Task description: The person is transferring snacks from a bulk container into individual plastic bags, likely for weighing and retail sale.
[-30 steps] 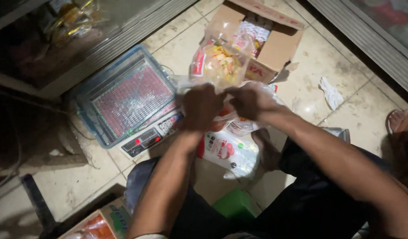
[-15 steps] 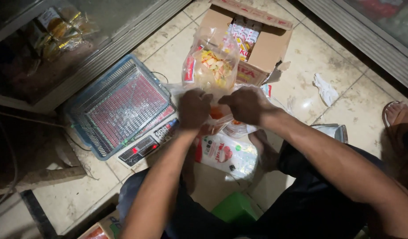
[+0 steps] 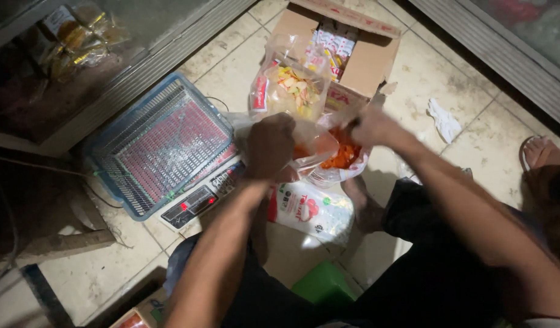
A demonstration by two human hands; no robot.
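Note:
My left hand (image 3: pixel 271 146) and my right hand (image 3: pixel 371 124) each grip one side of the mouth of a clear plastic bag (image 3: pixel 328 155) filled with orange crackers, pulling it apart above the tiled floor. Behind the hands stands a larger clear bag (image 3: pixel 289 85) of pale and coloured crackers. Below the held bag lies a white packet (image 3: pixel 310 209) with red print.
A blue digital scale (image 3: pixel 164 146) with a red-lit display sits on the floor at left. An open cardboard box (image 3: pixel 368 58) holds packets at the back. A crumpled white scrap (image 3: pixel 444 120) lies on the tiles. Another person's foot in a sandal (image 3: pixel 538 155) is at right. A green stool (image 3: pixel 325 285) is under me.
My hands have drawn apart, the right one moving right, so the bag of orange crackers now shows open between them. The view has shifted slightly.

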